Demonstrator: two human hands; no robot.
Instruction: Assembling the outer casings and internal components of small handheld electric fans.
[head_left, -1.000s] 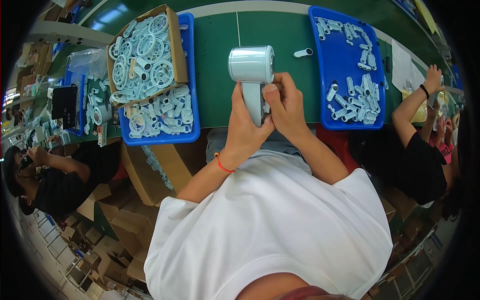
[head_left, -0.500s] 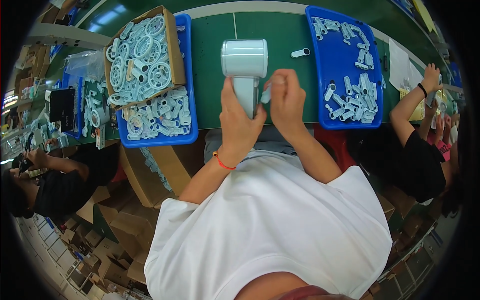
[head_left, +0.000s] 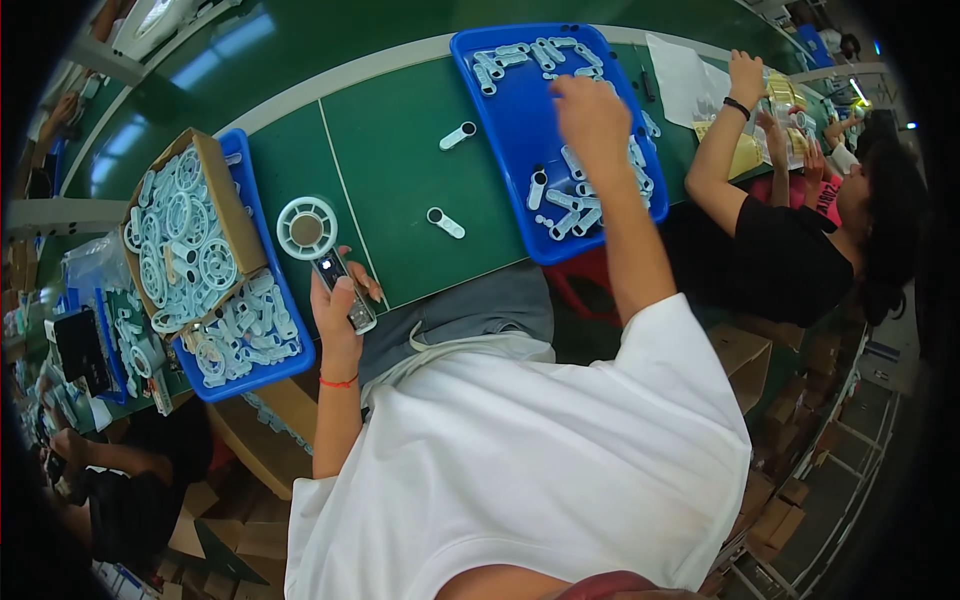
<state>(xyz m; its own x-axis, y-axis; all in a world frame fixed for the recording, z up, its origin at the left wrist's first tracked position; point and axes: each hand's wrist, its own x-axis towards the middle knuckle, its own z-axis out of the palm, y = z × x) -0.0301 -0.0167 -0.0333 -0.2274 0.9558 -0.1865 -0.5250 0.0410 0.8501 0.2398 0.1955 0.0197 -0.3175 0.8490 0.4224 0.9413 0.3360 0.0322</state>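
My left hand (head_left: 338,300) is closed around the handle of a small handheld fan (head_left: 308,229). The round spoked head of the fan faces up, and its handle shows a dark inside with small parts. Over the right-hand blue tray (head_left: 505,165) reaches my right hand (head_left: 592,118), smeared by motion, so what its fingers hold, if anything, cannot be made out. Pale blue elongated pieces lie in that tray in two groups. Two similar pieces with dark round ends, an upper piece (head_left: 459,136) and a lower piece (head_left: 447,224), lie on the green table (head_left: 400,170).
On the left, a cardboard box (head_left: 225,190) of pale rings and covers rests on another blue tray (head_left: 303,365) full of small parts. A dark thin tool (head_left: 645,75) lies beyond the right tray. A co-worker's arm (head_left: 722,150) is at the far right.
My left hand has turned the fan over, bringing its spoked face up. My right hand has left the fan for the right tray. A second loose piece now lies on the table.
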